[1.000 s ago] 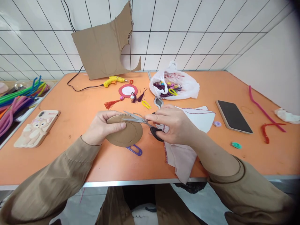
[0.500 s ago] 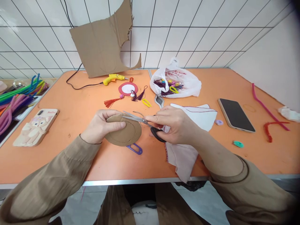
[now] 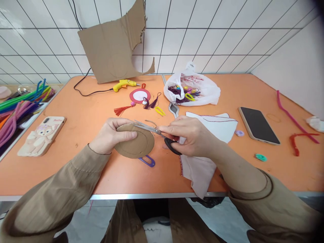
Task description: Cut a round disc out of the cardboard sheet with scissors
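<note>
My left hand (image 3: 112,135) pinches a round cardboard disc (image 3: 138,145) by its upper left side, thumb on top. A circle is marked on the disc's face. My right hand (image 3: 191,135) grips scissors (image 3: 152,128) by their black handles, and the blades lie along the disc's upper edge. Just below the disc, a purple oval plastic clip (image 3: 148,162) rests on the table. Behind the scissors lies a thin curved scrap (image 3: 151,122). A white cloth with dark red edging (image 3: 214,125) is spread under and beside my right hand.
A large cut cardboard sheet (image 3: 111,50) leans on the tiled wall behind a yellow glue gun (image 3: 124,85). Near them are a red-rimmed disc (image 3: 140,96) and a white bag of tassels (image 3: 207,91). Phones lie left (image 3: 42,136) and right (image 3: 259,125). Coloured pipe cleaners (image 3: 20,111) fill the left side.
The whole view has shifted slightly, so everything sits a little farther right. Both hands keep their grips, with the scissors still at the disc's upper edge.
</note>
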{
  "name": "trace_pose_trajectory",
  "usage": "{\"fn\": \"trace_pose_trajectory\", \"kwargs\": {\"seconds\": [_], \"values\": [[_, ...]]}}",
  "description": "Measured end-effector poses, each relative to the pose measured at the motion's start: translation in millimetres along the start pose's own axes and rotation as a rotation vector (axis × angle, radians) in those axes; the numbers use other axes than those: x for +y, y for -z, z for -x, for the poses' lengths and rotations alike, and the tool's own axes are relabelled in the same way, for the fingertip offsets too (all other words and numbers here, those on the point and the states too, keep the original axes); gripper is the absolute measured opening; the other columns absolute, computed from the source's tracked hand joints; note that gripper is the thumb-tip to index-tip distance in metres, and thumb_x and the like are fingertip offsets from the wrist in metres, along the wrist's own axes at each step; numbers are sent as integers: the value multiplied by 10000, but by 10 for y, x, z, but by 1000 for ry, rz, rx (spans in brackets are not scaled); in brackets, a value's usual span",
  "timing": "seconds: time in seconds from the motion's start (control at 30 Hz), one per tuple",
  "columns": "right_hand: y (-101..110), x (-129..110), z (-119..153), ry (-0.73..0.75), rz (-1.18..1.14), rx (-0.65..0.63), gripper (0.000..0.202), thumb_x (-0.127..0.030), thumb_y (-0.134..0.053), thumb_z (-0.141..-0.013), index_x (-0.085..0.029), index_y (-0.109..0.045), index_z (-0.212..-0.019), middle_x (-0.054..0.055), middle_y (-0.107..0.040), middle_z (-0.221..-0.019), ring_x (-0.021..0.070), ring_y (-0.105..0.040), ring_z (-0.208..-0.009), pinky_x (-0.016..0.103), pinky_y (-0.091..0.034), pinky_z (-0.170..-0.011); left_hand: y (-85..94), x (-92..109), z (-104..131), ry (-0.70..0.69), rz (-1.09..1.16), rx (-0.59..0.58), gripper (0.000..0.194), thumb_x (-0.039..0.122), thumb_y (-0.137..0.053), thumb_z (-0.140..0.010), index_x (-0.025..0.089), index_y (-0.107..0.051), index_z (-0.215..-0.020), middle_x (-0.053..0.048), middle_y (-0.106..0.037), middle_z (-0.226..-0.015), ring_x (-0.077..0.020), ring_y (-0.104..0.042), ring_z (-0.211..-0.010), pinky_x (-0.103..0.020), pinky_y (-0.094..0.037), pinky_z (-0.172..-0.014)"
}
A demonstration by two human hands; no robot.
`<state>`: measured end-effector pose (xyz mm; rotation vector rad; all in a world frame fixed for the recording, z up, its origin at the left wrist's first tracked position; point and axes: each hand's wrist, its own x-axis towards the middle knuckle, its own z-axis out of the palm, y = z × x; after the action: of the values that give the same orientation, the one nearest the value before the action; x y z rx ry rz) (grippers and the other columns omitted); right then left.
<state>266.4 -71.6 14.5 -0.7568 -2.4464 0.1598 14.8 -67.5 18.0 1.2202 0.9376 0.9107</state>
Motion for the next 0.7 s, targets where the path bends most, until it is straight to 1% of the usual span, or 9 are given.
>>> {"fn": "trace_pose_trajectory", "kwargs": {"seconds": [0.13,0.37,0.57,0.7], "values": [[12,-7,-11,14,-28,-5,108,-160,-571,-825,-188,-670,-794,-47,-474,-532,101,-362,-515,269,-331,-580,-40,32,34,21,10,26,156,208,-790,-648,159,-803,-797,-87,-772,-769,-242,-715,-650,-335,-594,-606],[25,-4,-11,-5,-65,-36,132,-173,-566,-848,-213,-682,-898,-49,-466,-537,107,-377,-509,267,-341,-582,-40,27,34,25,11,5,150,210,-786,-648,165,-802,-790,-92,-772,-761,-247,-715,-634,-349,-594,-597],[27,2,-1,10,-87,-43,151,-138,-549,-844,-206,-677,-886,-43,-493,-544,106,-408,-511,266,-361,-594,-8,3,6,28,37,-24,132,197,-800,-645,186,-808,-776,-75,-772,-739,-230,-714,-617,-312,-587,-563],[23,32,23,19,-32,-36,199,-102,-511,-830,-203,-671,-894,-32,-540,-565,110,-423,-520,265,-363,-596,0,2,12,44,25,-30,132,202,-804,-652,173,-805,-781,-84,-773,-748,-229,-717,-630,-316,-590,-584]]}}
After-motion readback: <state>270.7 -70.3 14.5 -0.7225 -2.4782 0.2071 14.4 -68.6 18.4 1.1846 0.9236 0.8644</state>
